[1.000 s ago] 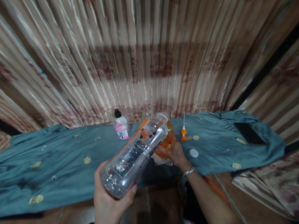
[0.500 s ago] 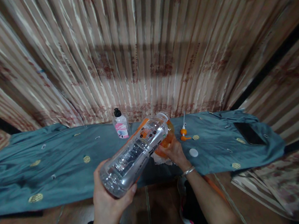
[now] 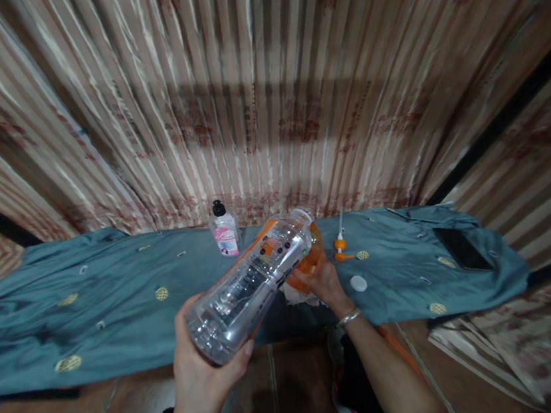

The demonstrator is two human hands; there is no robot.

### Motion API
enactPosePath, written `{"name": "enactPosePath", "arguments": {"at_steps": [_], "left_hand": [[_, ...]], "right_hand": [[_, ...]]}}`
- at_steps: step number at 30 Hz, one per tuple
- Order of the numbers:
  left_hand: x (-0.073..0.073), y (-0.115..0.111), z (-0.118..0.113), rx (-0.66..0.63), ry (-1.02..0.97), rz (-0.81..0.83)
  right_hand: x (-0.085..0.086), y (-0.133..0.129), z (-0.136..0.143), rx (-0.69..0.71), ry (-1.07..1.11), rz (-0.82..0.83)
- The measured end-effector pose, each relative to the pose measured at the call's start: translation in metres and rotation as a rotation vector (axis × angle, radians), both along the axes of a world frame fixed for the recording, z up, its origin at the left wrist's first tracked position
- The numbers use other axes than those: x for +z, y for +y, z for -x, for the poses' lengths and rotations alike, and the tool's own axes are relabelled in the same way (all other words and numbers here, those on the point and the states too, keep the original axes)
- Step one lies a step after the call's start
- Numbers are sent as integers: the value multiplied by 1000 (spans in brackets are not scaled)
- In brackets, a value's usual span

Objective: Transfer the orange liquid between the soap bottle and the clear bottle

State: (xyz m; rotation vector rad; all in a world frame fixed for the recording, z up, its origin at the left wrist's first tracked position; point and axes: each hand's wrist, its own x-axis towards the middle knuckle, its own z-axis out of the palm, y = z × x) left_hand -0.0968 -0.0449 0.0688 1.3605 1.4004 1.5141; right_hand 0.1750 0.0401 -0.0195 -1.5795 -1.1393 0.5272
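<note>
My left hand [image 3: 208, 369] is wrapped round the base of a large clear bottle [image 3: 250, 290] with a partly orange label. This bottle is tilted, its neck up and to the right, over an orange bottle [image 3: 311, 262]. My right hand [image 3: 321, 281] grips the orange bottle, whose mouth is hidden behind the clear bottle's neck. Under the orange bottle lies a whitish cloth or tissue [image 3: 301, 297]. An orange pump top [image 3: 340, 249] with a thin tube and a white round cap [image 3: 358, 283] lie to the right of my right hand.
A small bottle [image 3: 225, 231] with a black cap and pink label stands at the back of the blue cloth-covered table [image 3: 125, 292]. Far right lies a dark flat object [image 3: 461, 248]. A striped curtain [image 3: 253, 102] hangs right behind the table.
Both hands keep their grips and the clear bottle stays tilted at the orange one. The whole view has shifted very slightly; nothing else has visibly moved.
</note>
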Motion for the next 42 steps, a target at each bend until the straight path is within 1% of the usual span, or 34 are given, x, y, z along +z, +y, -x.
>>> {"name": "enactPosePath", "arguments": {"at_steps": [6,13,17,22,27,33,37,42], "left_hand": [[-1,-1,-1,9,-16,0],[-4,-1,-1,3,-47,6],[-2,-1,-1,4,-54,11],[2,-3,-4,17,-94,39],[4,-5,-5,36,-66,29],[3,-3,-4,49,-22,13],[2,-4,-4,42,-34,19],[-1,-4,-4,40,-68,36]], "right_hand": [[-4,2,-2,-6,-21,17],[-2,1,-2,8,-13,9],[-4,1,-2,21,20,-3],[-5,4,-1,1,12,-24],[-2,4,2,2,4,-5],[5,2,3,13,12,5],[12,0,3,7,15,56],[18,-1,7,9,49,41]]}}
